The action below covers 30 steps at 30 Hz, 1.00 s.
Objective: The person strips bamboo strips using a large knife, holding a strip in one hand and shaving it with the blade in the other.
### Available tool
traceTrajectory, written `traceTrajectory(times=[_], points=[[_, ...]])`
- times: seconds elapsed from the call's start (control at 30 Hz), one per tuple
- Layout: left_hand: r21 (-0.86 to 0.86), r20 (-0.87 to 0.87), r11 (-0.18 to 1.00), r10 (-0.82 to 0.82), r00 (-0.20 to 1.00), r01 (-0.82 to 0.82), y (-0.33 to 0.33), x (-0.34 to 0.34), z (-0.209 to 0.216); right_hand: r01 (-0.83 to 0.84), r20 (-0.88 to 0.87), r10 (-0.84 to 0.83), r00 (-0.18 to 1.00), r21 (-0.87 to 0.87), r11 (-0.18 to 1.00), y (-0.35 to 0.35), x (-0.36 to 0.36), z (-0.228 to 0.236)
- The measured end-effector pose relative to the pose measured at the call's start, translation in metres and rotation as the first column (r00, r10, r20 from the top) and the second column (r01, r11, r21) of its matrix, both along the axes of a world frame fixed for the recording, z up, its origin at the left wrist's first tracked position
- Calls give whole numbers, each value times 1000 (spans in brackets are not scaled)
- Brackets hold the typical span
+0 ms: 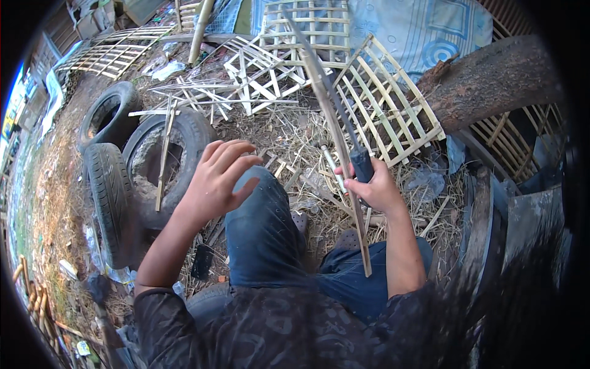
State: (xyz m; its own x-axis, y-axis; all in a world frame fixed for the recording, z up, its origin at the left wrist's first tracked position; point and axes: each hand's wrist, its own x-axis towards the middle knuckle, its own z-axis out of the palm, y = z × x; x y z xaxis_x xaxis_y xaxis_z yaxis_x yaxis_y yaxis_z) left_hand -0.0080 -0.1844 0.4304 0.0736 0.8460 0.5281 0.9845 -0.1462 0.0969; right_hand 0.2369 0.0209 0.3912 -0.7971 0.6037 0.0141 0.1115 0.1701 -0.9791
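Note:
My right hand (376, 187) is closed around the black handle of a long-bladed knife (362, 165), its blade pointing up and away. A long bamboo strip (360, 240) is gripped in the same hand, running alongside the blade and down over my right leg. My left hand (222, 171) hangs above my left knee, fingers apart and holding nothing. Beside the right hand's fingers a thin pale stick (332, 165) slants; whether the fingers touch it I cannot tell. A woven bamboo lattice panel (382, 101) leans beyond the right hand.
Old tyres (109, 197) stand and lie on my left, one with a bamboo stick (165, 154) across it. A tree trunk (491, 83) juts in from the right. Loose slats (258, 80) and another lattice (307, 27) lie ahead, near a blue patterned sheet (412, 34).

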Motion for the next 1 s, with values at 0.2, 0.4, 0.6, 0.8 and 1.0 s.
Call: traceTrajectory(times=[0.2, 0.4, 0.6, 0.8, 1.0], points=[[129, -208, 990, -24, 978, 52, 16, -12, -24, -312, 189, 302, 934, 21, 950, -24, -16, 21], [212, -265, 977, 90, 960, -33, -9, -19, -57, -484, 265, 464, 845, 8, 875, -25, -37, 6], [141, -232, 979, 180, 956, -151, -15, -23, -64, -555, 283, 537, 794, -20, 831, -24, -44, -4], [-437, -42, 899, 18, 999, -34, -27, -30, -72, -533, 495, 348, 797, 304, 790, -12, -41, 4], [-602, 359, 799, 262, 896, 8, -44, -17, -86, -211, 319, -62, 946, 748, 630, -28, -21, 12]])
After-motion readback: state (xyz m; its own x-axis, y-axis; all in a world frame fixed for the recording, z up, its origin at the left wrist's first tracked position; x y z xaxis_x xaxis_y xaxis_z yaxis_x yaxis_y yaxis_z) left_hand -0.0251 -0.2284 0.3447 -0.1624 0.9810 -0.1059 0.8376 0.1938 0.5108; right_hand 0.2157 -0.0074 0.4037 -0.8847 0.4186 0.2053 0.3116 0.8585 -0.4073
